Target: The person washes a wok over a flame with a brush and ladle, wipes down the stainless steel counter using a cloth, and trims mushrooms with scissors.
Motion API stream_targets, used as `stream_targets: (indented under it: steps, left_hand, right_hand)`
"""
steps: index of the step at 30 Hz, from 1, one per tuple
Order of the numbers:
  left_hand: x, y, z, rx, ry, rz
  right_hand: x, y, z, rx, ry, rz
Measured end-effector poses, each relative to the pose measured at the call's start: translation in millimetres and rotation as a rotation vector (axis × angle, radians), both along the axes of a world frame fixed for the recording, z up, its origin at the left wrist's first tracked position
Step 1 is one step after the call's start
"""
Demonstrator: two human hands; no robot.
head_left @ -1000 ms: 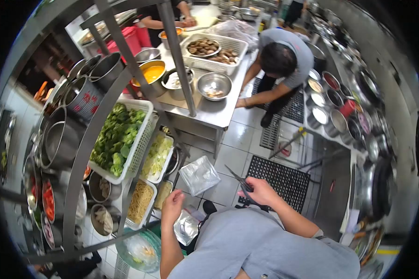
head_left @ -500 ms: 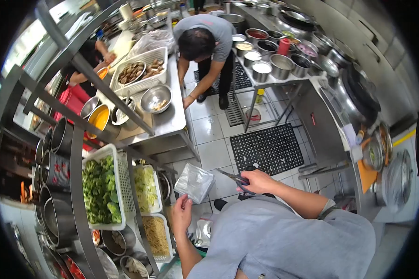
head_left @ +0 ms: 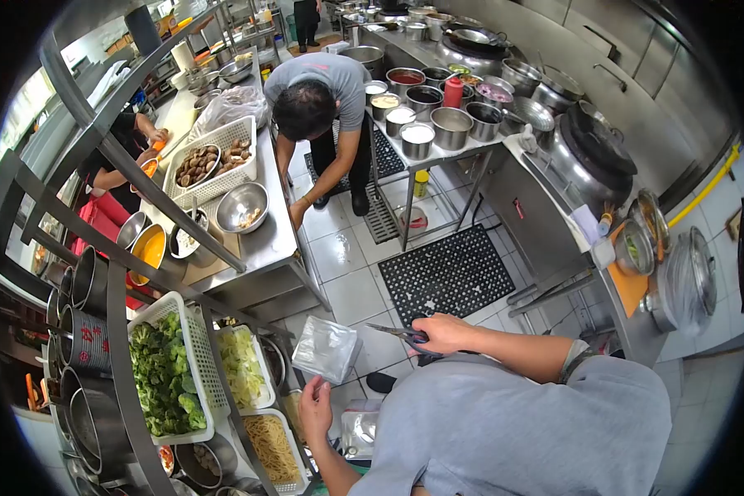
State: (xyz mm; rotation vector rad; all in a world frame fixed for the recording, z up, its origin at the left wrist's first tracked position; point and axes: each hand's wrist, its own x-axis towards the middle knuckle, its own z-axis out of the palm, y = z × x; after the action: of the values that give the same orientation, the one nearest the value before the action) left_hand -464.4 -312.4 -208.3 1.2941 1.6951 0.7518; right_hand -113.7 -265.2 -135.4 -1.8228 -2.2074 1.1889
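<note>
My right hand (head_left: pixel 443 334) is closed round the black handles of a pair of scissors (head_left: pixel 395 332), whose blades point left. My left hand (head_left: pixel 315 407) has its fingers apart and nothing in it. Just above it is a clear plastic-wrapped package (head_left: pixel 326 349), with a small gap between them. Another shiny package (head_left: pixel 360 433) lies lower down, right of my left hand. To the left stand a white basket of broccoli (head_left: pixel 211 369), a tray of cut cabbage (head_left: pixel 241 369) and a tray of noodles (head_left: pixel 271 447).
A co-worker (head_left: pixel 316 103) bends beside a steel table (head_left: pixel 274 240) bearing bowls and a mushroom basket (head_left: pixel 250 136). At the left, another person's hands (head_left: pixel 153 145) work. Sauce pots (head_left: pixel 452 128) line the right counter. A black mat (head_left: pixel 446 273) lies on the floor.
The view has turned right and tilted up, showing more of the right counter. My right hand still holds the scissors. The bending co-worker stays beside the table.
</note>
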Motion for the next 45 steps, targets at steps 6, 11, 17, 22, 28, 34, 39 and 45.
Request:
stream_targets:
  steps: [6,11,17,22,28,34,39,45]
  left_hand:
    - [16,-8,12,0.01,-0.012,0.026]
    - [33,-17,8,-0.006,0.059,0.035]
    - [94,-23,10,-0.019,0.055,-0.007]
    - [180,-15,28,-0.088,0.166,-0.219]
    - [261,-14,35,-0.036,0.183,-0.357]
    - [292,-21,43,-0.049,0.284,-0.418]
    - [297,-26,45,-0.096,0.314,-0.402]
    - [299,-27,40,-0.126,0.391,-0.401]
  right_hand:
    - [14,1,-2,0.032,0.002,0.029]
    - [39,-3,-13,0.068,0.046,0.054]
    - [110,-15,-24,0.058,0.078,-0.04]
    - [202,-48,-57,0.035,0.07,-0.24]
    - [289,-103,-96,-0.006,0.067,-0.421]
    - [324,-120,-109,-0.038,0.211,-0.587]
    - [330,-113,-128,-0.068,0.192,-0.537]
    - [334,-96,-151,-0.125,0.251,-0.531]
